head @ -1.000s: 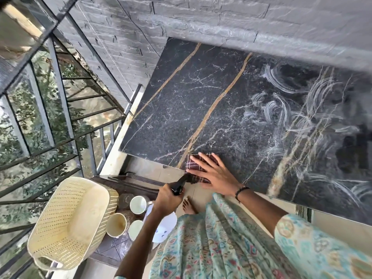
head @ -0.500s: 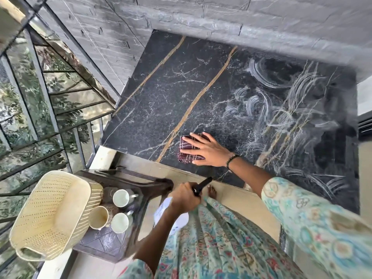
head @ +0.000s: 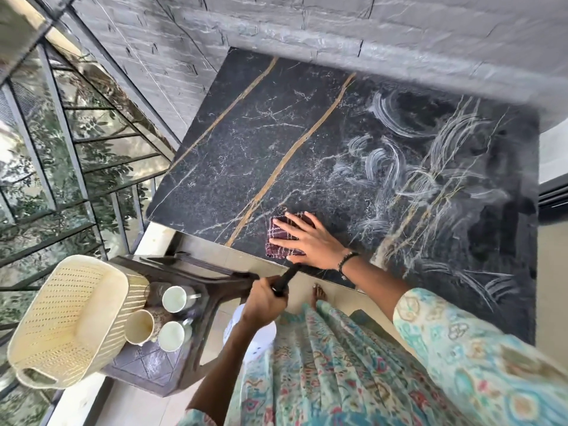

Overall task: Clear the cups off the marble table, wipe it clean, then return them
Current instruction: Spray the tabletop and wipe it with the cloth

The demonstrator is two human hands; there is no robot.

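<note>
The black marble table (head: 276,142) with gold veins carries no cups; its right half shows whitish wipe streaks. My right hand (head: 310,241) presses flat, fingers straight, on a folded maroon checked cloth (head: 276,245) near the table's front edge, just right of a gold vein. My left hand (head: 266,299) grips the black handle (head: 289,276) of a white object (head: 255,339) held below the table edge; what the object is I cannot tell. Three cups (head: 174,299) (head: 140,326) (head: 171,336) stand upright together on a brown plastic stool (head: 147,364) at lower left.
A cream perforated basket (head: 67,318) lies tilted against the stool's left side. A metal railing with glass (head: 61,155) runs along the left. A grey brick wall (head: 338,26) backs the table. A bare foot (head: 319,295) stands on the floor tiles below the table edge.
My right hand and the cloth have slid a little to the right along the front edge, from on the gold vein to beside it. My left hand keeps its grip on the handle.
</note>
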